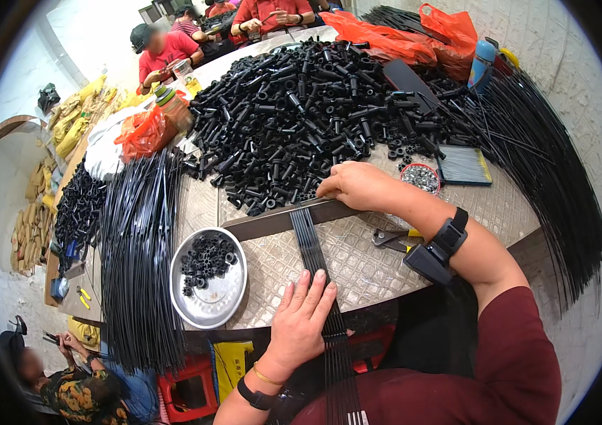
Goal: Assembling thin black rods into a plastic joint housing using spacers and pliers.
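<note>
My left hand lies flat, fingers stretched, across a row of thin black rods. The rods run side by side from a dark straight bar on the table down over my lap. My right hand is at the right part of that bar, fingers curled together at the near edge of a big heap of black tubular plastic parts. Whatever those fingertips may hold is hidden. To the left of the rods stands a round metal bowl with small black ring-like pieces in it.
Pliers lie below my right forearm, near a red-rimmed dish of small metal pieces and a tray of thin pins. Long black rods overhang the left edge; more hang at right. Other people sit beyond the table.
</note>
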`<state>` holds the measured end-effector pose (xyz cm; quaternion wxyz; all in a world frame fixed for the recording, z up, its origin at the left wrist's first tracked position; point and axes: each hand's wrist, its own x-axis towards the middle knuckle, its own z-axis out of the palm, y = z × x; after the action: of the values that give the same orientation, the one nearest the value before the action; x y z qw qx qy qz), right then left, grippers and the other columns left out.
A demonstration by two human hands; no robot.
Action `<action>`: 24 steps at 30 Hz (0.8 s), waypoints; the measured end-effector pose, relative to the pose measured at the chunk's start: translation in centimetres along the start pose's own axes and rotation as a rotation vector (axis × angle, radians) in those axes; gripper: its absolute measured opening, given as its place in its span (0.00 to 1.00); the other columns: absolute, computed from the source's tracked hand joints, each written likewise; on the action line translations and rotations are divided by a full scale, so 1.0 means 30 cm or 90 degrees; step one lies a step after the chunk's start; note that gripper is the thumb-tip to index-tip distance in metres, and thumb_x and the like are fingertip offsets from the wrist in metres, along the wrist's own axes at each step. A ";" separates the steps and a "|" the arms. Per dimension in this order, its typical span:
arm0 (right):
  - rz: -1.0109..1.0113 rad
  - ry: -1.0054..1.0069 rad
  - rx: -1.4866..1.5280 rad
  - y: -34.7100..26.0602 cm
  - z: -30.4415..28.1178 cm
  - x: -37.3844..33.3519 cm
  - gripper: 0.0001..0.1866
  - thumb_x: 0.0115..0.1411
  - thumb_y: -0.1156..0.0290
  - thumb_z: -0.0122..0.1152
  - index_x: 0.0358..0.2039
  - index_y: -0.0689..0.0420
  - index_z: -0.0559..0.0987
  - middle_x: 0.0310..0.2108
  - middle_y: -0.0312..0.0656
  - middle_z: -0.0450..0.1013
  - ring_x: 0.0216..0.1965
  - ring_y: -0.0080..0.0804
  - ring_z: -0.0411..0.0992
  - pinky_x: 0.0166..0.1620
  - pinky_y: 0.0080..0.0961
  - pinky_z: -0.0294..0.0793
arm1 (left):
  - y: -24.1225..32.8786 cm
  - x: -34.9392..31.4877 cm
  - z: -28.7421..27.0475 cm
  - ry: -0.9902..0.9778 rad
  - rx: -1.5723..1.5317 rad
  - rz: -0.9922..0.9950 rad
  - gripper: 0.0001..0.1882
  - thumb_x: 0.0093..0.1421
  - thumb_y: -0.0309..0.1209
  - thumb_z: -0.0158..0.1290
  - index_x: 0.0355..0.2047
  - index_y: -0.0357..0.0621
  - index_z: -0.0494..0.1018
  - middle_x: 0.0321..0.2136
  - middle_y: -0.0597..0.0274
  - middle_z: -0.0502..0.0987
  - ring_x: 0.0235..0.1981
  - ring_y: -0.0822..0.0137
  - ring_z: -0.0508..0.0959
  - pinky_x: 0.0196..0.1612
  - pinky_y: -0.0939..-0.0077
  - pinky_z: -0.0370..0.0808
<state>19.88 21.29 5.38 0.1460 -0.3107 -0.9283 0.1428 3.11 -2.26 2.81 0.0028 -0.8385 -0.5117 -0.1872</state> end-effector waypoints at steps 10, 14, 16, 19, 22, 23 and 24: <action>0.017 -0.024 0.026 0.001 0.005 0.012 0.11 0.55 0.67 0.53 0.37 0.46 0.81 0.32 0.44 0.74 0.38 0.44 0.73 0.42 0.39 0.71 | -0.005 0.003 0.003 0.012 0.003 0.000 0.40 0.42 0.56 0.61 0.50 0.40 0.70 0.56 0.46 0.66 0.58 0.46 0.64 0.58 0.50 0.61; -0.009 -0.017 0.005 0.010 0.005 0.011 0.10 0.56 0.65 0.54 0.37 0.44 0.82 0.33 0.40 0.74 0.39 0.41 0.71 0.44 0.37 0.70 | -0.005 0.003 0.003 0.013 0.003 -0.001 0.40 0.42 0.56 0.61 0.50 0.40 0.70 0.56 0.46 0.66 0.58 0.45 0.64 0.58 0.50 0.61; -0.010 -0.012 0.015 0.019 0.014 0.011 0.10 0.56 0.65 0.55 0.37 0.43 0.82 0.33 0.39 0.74 0.40 0.41 0.71 0.45 0.36 0.69 | -0.003 0.003 0.003 0.014 0.001 0.001 0.40 0.42 0.56 0.61 0.50 0.40 0.70 0.56 0.46 0.66 0.58 0.45 0.64 0.58 0.50 0.61; -0.008 -0.003 0.033 0.028 0.029 0.014 0.10 0.56 0.64 0.55 0.37 0.43 0.82 0.33 0.38 0.74 0.40 0.40 0.71 0.45 0.36 0.69 | -0.006 0.000 0.005 0.014 0.004 0.001 0.40 0.42 0.56 0.61 0.50 0.40 0.70 0.56 0.45 0.66 0.58 0.45 0.64 0.58 0.51 0.61; -0.010 0.003 0.025 0.029 0.030 0.015 0.10 0.56 0.64 0.54 0.37 0.43 0.82 0.33 0.38 0.74 0.40 0.39 0.71 0.45 0.36 0.69 | -0.005 0.001 0.005 0.014 0.006 0.002 0.41 0.42 0.56 0.61 0.50 0.40 0.70 0.56 0.45 0.65 0.59 0.45 0.64 0.58 0.52 0.61; -0.009 0.000 0.020 0.026 0.026 0.015 0.10 0.56 0.65 0.54 0.37 0.43 0.82 0.34 0.38 0.74 0.41 0.39 0.70 0.45 0.36 0.69 | -0.004 0.001 0.005 0.013 0.006 0.002 0.41 0.42 0.56 0.61 0.50 0.40 0.70 0.56 0.45 0.65 0.59 0.45 0.64 0.58 0.52 0.61; -0.008 -0.002 0.014 0.024 0.024 0.016 0.10 0.56 0.65 0.54 0.37 0.43 0.81 0.34 0.38 0.74 0.41 0.39 0.70 0.45 0.36 0.69 | -0.004 0.001 0.005 0.013 0.005 0.001 0.41 0.42 0.56 0.61 0.51 0.40 0.69 0.56 0.45 0.65 0.59 0.45 0.64 0.58 0.52 0.61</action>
<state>19.65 21.99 4.56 0.1489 -0.3032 -0.9287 0.1529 3.06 -2.14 2.67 0.0113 -0.8370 -0.5118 -0.1934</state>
